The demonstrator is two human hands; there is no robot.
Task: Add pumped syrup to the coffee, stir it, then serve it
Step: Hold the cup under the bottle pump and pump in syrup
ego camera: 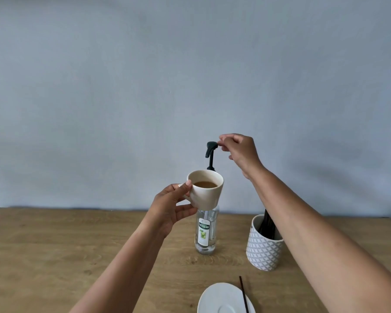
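Cream ceramic cup [207, 190], part-filled with pale brown coffee [204, 184]: held aloft in the left hand [172, 206], fingers closed round the handle side, thumb on the rim. It sits in front of the bottle's neck, under the spout, seemingly so that syrup falls straight into it.

Clear glass syrup bottle [205, 231], green-and-white label: upright on the wooden table [54, 256], centre. Black pump head [210, 150] appears fully raised.

Right hand [239, 152]: loosely curled, fingertips pinching or resting on the right end of the pump head, likely ready to press; grip pressure cannot be told.

Patterned grey-and-white holder [263, 247]: right of the bottle, dark sticks inside.

White saucer [226, 299]: near edge, a dark stirrer [244, 294] laid across it, presumably set out for stirring and serving.
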